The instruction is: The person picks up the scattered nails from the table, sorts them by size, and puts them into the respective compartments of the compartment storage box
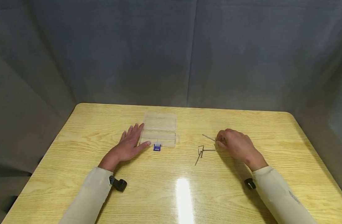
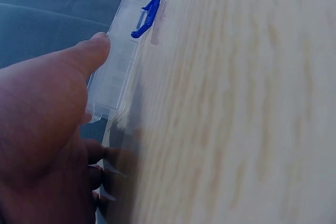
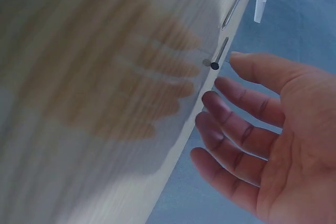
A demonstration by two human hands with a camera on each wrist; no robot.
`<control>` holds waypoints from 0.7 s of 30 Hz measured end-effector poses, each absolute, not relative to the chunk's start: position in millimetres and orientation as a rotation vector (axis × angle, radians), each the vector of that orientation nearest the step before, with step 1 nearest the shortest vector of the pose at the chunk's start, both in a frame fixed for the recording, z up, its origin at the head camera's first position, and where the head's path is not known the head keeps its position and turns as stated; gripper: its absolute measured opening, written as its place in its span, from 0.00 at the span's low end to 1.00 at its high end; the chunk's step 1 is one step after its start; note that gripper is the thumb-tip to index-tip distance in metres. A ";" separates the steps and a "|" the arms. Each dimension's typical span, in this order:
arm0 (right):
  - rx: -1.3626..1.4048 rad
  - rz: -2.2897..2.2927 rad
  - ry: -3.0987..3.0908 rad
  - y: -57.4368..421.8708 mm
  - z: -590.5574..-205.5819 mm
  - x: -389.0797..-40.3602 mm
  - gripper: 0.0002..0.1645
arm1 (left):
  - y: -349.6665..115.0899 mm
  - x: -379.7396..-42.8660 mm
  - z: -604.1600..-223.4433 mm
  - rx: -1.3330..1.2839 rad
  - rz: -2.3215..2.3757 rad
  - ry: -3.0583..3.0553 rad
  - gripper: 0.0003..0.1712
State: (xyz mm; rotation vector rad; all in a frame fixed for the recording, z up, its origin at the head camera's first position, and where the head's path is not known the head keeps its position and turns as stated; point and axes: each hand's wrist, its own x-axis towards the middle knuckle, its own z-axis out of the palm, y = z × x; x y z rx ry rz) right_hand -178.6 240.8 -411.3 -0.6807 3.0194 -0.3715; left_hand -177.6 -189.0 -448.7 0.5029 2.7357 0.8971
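Note:
My left hand (image 1: 127, 147) lies at the left side of a clear plastic box (image 1: 159, 122), fingers spread and straight. Its thumb reaches the box's front corner, also seen in the left wrist view, beside a blue latch (image 2: 149, 17). The box appears opened out flat, with the latch at its front edge. My right hand (image 1: 235, 143) hovers low, fingers loosely bent, close to a single nail (image 1: 208, 137). In the right wrist view the fingertips stand apart from that nail's head (image 3: 214, 66), with nothing between them. Several more nails (image 1: 198, 158) lie crossed in a small heap nearby.
The light wooden table (image 1: 148, 193) has rounded far corners. Behind it hangs a dark grey curtain (image 1: 126, 56), with more cloth along both sides. A bright light reflection falls on the tabletop near the front. Each wrist carries a small black camera (image 1: 119, 184).

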 end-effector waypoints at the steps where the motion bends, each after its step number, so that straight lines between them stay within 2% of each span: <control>1: -0.681 -0.368 3.020 240.1 -411.6 -179.9 0.05 | -189.0 -177.6 -448.8 0.502 0.899 2.736 0.50; 11: -0.672 -0.350 2.981 236.5 -414.9 -192.0 0.06 | -191.0 -177.6 -450.3 0.500 0.911 2.732 0.50; 21: -0.644 -0.347 2.954 237.7 -415.6 -200.2 0.03 | -191.0 -178.9 -450.7 0.503 0.915 2.723 0.50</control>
